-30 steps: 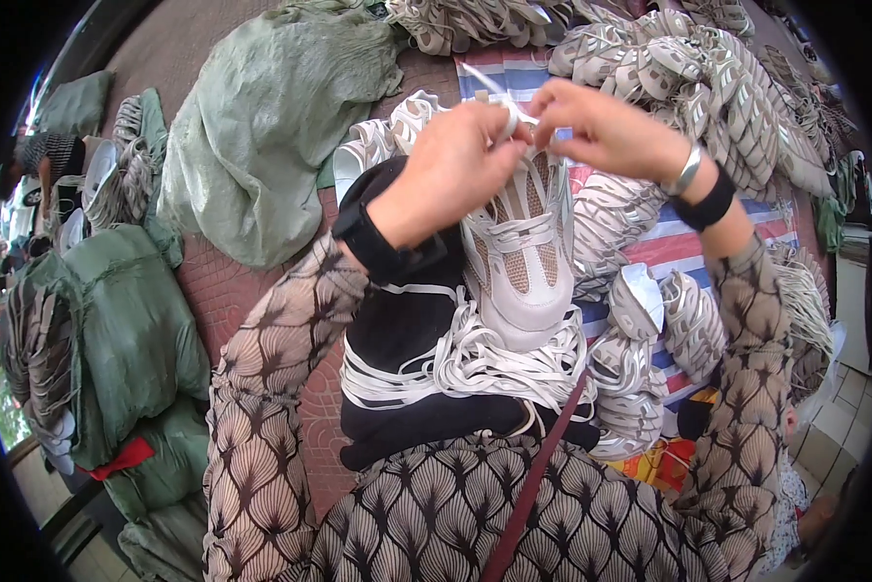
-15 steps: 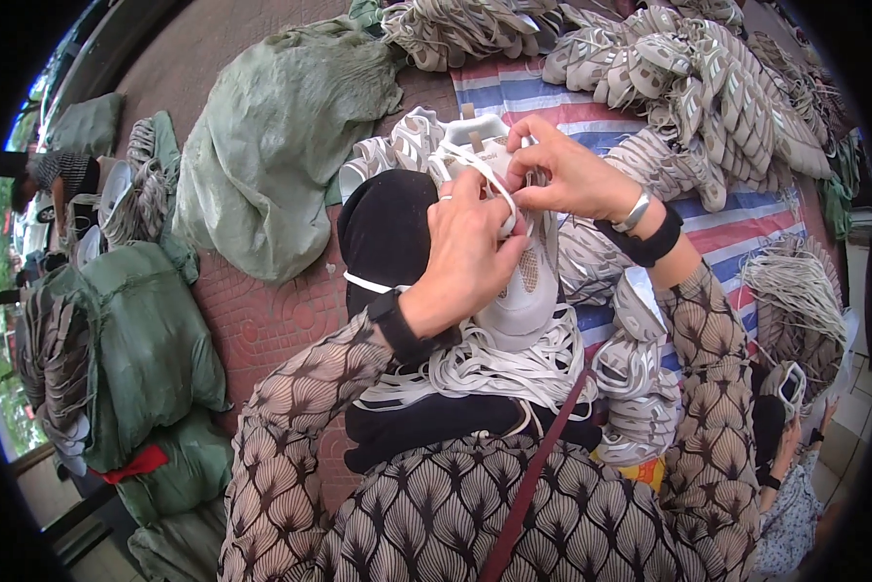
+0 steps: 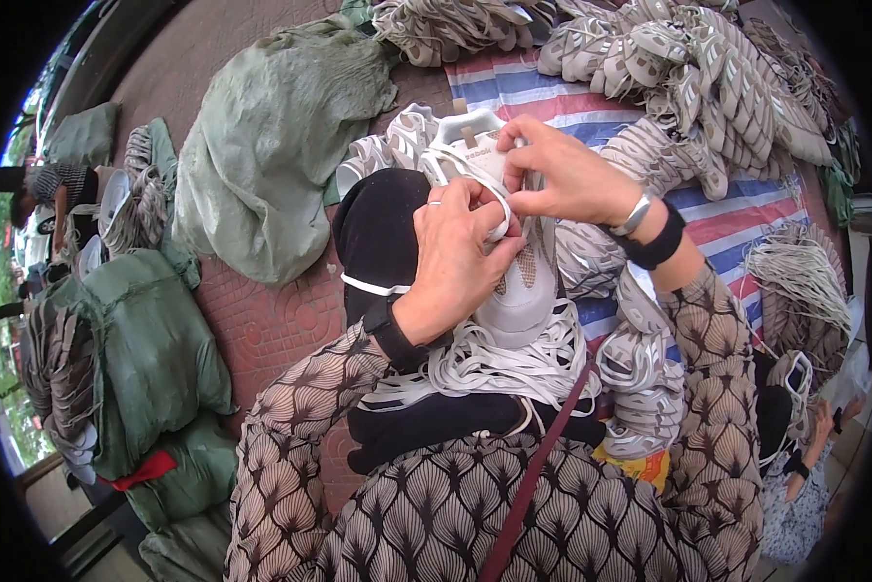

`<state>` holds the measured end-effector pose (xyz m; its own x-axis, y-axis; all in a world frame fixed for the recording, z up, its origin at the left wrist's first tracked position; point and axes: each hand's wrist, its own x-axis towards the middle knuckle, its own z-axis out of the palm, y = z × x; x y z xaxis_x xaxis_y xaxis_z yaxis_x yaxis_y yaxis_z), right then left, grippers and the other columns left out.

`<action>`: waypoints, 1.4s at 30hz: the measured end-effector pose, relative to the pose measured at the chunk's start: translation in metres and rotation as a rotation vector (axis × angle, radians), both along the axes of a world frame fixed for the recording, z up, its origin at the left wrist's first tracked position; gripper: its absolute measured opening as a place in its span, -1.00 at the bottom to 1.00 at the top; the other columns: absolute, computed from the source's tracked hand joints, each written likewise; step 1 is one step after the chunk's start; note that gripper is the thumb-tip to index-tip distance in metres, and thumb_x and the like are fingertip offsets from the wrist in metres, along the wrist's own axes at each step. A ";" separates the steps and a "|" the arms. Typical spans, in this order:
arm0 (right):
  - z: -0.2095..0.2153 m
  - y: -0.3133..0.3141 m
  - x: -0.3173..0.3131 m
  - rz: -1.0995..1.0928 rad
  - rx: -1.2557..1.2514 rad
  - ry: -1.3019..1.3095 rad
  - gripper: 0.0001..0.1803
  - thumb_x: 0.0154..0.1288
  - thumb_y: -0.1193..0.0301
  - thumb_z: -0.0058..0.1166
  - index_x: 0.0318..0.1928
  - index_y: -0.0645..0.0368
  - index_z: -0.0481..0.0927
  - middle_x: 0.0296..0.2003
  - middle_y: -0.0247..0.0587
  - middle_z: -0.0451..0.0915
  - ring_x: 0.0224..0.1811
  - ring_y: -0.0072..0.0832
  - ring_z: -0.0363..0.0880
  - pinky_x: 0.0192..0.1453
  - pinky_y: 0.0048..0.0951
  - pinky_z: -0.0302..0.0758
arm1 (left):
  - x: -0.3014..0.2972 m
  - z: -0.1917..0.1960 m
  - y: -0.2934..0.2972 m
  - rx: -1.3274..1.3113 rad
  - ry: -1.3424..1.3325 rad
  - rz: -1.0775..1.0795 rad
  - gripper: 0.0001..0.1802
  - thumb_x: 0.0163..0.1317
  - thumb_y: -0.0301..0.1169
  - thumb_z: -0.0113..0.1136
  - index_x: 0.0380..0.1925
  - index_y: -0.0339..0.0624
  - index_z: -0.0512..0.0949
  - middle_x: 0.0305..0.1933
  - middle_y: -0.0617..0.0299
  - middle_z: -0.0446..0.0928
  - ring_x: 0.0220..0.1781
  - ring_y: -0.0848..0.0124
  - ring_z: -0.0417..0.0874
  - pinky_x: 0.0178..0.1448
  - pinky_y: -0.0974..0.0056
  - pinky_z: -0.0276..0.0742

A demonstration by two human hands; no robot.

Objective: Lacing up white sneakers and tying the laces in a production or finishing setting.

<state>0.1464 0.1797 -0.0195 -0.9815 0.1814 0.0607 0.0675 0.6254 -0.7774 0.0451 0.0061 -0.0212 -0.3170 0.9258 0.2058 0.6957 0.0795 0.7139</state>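
Observation:
A pale grey and white sneaker upper (image 3: 516,318) rests over my lap, toe toward me. A white shoelace (image 3: 475,171) loops across its tongue. My left hand (image 3: 460,247) is closed on the lace over the throat of the sneaker, fingertips bunched together. At the right eyelet edge, my right hand (image 3: 577,177) pinches with thumb and forefinger; whether a lace end is between them is hidden. Loose white laces (image 3: 504,367) lie heaped below the toe, on black cloth over my lap. My black-clad knee (image 3: 380,228) has a white band around it.
Several sneaker uppers (image 3: 640,412) stand stacked by my right arm. Larger piles of uppers (image 3: 717,87) cover a striped sheet (image 3: 746,228) at right. A pale green sack (image 3: 281,145) and darker green bundles (image 3: 155,339) lie left. Another person's arm (image 3: 812,451) shows at far right.
My left hand has moved slightly left and down, still on the lace. My right hand stays at the eyelet edge. The view has shifted a little, and the other person's arm at right has moved.

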 end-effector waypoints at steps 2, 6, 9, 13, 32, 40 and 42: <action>0.002 -0.012 -0.003 -0.065 0.396 -0.060 -0.85 0.03 0.37 0.17 -0.43 0.19 0.54 -0.10 -0.24 0.40 -0.14 -0.24 0.47 -0.06 -0.31 0.38 | 0.000 0.000 0.000 -0.003 -0.004 0.002 -0.84 -0.13 -0.42 0.40 -0.54 -0.09 0.58 -0.25 0.20 0.42 -0.09 0.18 0.42 -0.06 0.12 0.26; -0.005 -0.012 -0.008 -0.133 0.321 0.039 -0.90 -0.02 0.38 0.15 -0.55 0.12 0.56 -0.17 -0.26 0.49 -0.09 -0.22 0.48 -0.09 -0.23 0.42 | 0.002 -0.001 -0.001 -0.003 0.025 0.004 -0.84 -0.14 -0.42 0.40 -0.54 -0.10 0.58 -0.29 0.23 0.42 -0.15 0.21 0.41 -0.09 0.13 0.25; -0.009 -0.009 -0.006 -0.189 0.212 0.065 -0.92 -0.02 0.40 0.12 -0.55 0.12 0.56 -0.20 -0.25 0.50 -0.11 -0.21 0.47 -0.10 -0.21 0.42 | 0.004 -0.005 0.001 0.018 0.028 0.000 -0.83 -0.14 -0.41 0.40 -0.56 -0.11 0.56 -0.31 0.24 0.42 -0.17 0.22 0.41 -0.09 0.13 0.24; 0.011 -0.023 -0.003 -0.139 0.465 -0.040 -0.93 0.00 0.42 0.09 -0.50 0.13 0.55 -0.20 -0.23 0.49 -0.12 -0.19 0.46 -0.11 -0.22 0.42 | 0.003 -0.004 -0.001 0.033 0.052 0.010 -0.82 -0.14 -0.41 0.40 -0.57 -0.13 0.55 -0.32 0.24 0.42 -0.18 0.23 0.43 -0.07 0.13 0.22; -0.005 -0.001 -0.011 -0.401 0.103 0.356 -0.86 0.28 0.41 0.05 -0.26 0.23 0.55 -0.39 -0.24 0.57 -0.39 -0.27 0.54 -0.22 -0.35 0.48 | -0.074 0.036 0.068 0.066 -1.017 -0.106 -0.71 0.42 -0.28 -0.05 -0.14 -0.28 0.53 -0.22 0.28 0.55 -0.15 0.51 0.57 0.02 0.41 0.45; 0.067 0.014 -0.003 -0.220 -0.989 0.204 -0.72 0.46 0.27 -0.12 -0.26 0.17 0.57 -0.60 -0.55 0.40 -0.65 -0.82 0.14 -0.61 -0.73 0.06 | -0.088 0.028 0.113 -0.118 -0.238 -0.422 -0.59 0.39 -0.12 0.00 -0.06 -0.25 0.56 -0.11 0.17 0.61 -0.03 0.36 0.57 0.10 0.30 0.44; 0.080 0.063 0.020 -0.176 -1.020 0.236 -0.72 0.47 0.27 -0.14 -0.19 0.21 0.55 -0.47 -0.54 0.43 -0.62 -0.82 0.12 -0.59 -0.74 0.03 | -0.087 0.020 0.096 -0.279 0.150 -0.458 -0.73 0.20 -0.23 0.16 -0.14 -0.09 0.58 -0.14 0.13 0.58 -0.01 0.17 0.57 0.12 0.18 0.42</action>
